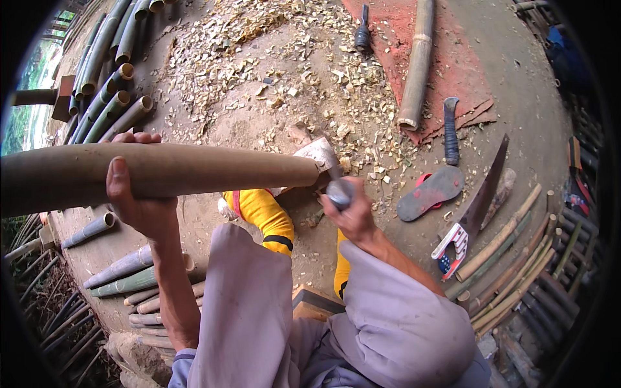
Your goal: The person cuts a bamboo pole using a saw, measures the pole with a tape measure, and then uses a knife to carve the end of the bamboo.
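The person's left hand (145, 205) is wrapped around a thick brown bamboo pole (226, 169), thumb across its upper face and fingers showing beyond the far edge. The pole lies crosswise, its narrower end reaching right, just beside the right hand (356, 216). That hand is closed on a tool (339, 193) with a dark, rounded butt; whether the blurred tool touches the pole cannot be told. A grey sandal (424, 200) lies farther right
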{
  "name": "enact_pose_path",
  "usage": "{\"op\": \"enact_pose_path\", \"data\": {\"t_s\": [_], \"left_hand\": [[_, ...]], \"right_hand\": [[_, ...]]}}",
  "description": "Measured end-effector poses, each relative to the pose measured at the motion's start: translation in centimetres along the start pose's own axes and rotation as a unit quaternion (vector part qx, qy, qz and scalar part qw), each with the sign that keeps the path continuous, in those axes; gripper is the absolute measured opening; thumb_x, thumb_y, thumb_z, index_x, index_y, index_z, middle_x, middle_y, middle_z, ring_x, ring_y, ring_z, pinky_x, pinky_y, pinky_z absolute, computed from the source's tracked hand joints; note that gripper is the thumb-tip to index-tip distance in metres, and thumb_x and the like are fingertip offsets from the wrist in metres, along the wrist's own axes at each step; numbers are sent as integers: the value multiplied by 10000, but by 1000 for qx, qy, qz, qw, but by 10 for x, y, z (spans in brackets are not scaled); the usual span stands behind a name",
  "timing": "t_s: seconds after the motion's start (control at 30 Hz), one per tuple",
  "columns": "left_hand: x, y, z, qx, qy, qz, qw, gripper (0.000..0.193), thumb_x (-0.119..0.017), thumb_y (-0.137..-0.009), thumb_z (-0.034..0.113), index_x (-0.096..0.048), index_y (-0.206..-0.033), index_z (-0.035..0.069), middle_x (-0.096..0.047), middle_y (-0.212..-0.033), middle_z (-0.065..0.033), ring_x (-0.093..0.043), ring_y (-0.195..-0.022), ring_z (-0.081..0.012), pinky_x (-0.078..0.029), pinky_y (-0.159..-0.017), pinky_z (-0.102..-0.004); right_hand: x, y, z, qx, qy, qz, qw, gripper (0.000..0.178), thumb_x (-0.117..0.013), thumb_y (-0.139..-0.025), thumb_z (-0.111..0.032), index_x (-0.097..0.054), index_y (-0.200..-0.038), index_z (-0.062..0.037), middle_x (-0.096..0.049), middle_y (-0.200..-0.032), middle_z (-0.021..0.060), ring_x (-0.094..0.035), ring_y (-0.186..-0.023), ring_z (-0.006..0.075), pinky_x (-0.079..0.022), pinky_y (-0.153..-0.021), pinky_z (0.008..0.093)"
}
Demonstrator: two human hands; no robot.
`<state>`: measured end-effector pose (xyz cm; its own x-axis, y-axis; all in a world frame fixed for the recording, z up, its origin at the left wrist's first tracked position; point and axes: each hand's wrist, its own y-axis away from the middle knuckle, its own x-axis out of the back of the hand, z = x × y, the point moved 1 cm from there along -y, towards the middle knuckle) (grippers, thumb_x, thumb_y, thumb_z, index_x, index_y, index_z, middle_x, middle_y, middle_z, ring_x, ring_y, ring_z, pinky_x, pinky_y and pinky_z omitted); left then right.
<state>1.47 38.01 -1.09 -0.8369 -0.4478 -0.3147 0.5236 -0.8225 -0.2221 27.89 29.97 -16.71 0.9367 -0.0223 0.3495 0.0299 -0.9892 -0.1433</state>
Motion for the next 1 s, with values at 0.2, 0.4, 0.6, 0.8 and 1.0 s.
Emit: {"op": "enact_pose_path", "data": {"t_s": [0.2, 0.4, 0.6, 0.8, 1.0], "left_hand": [[28, -5, -9, 52, 22, 56, 997, 511, -540, -800, 340, -429, -1125, -38, -523, -995, -152, -538, -931, -268, -424, -896, -398], [143, 14, -60, 159, 44, 269, 949, 554, -657, -715, 397, -506, -1103, 32, -557, -1018, -109, -554, -949, -279, -452, -892, -406], [209, 59, -115, 389, 88, 436, 807, 526, -697, -658, 496, -560, -1032, 152, -598, -1001, -56, -577, -906, -279, -480, -720, -476], [158, 81, -116, 354, 64, 362, 860, 624, -771, -683, 454, -520, -1141, 113, -515, -1163, -111, -488, -1086, -281, -453, -881, -502], [157, 101, -125, 377, 124, 314, 862, 717, -757, -735, 398, -425, -1259, 39, -475, -1246, -135, -446, -1156, -289, -368, -1032, -472]], "right_hand": [[9, 24, 28, -172, 72, -103, 977, 372, -640, -829, -254, -453, -1039, -10, -641, -770, 195, -666, -697, 332, -525, -583, 424], [56, 45, 58, -161, 186, 61, 967, 438, -620, -813, -258, -446, -1129, -9, -572, -894, 171, -598, -743, 285, -489, -635, 416], [100, 26, 85, -150, 273, 194, 930, 471, -666, -814, -181, -417, -1168, 6, -544, -972, 214, -556, -885, 377, -445, -753, 443], [125, -4, 111, -214, 275, 201, 915, 503, -689, -785, -104, -398, -1173, 26, -515, -1014, 263, -533, -914, 402, -431, -769, 465], [131, 0, 159, -184, 353, 190, 897, 535, -713, -759, -136, -427, -1174, 45, -537, -1036, 256, -522, -967, 417, -417, -839, 466]]}}
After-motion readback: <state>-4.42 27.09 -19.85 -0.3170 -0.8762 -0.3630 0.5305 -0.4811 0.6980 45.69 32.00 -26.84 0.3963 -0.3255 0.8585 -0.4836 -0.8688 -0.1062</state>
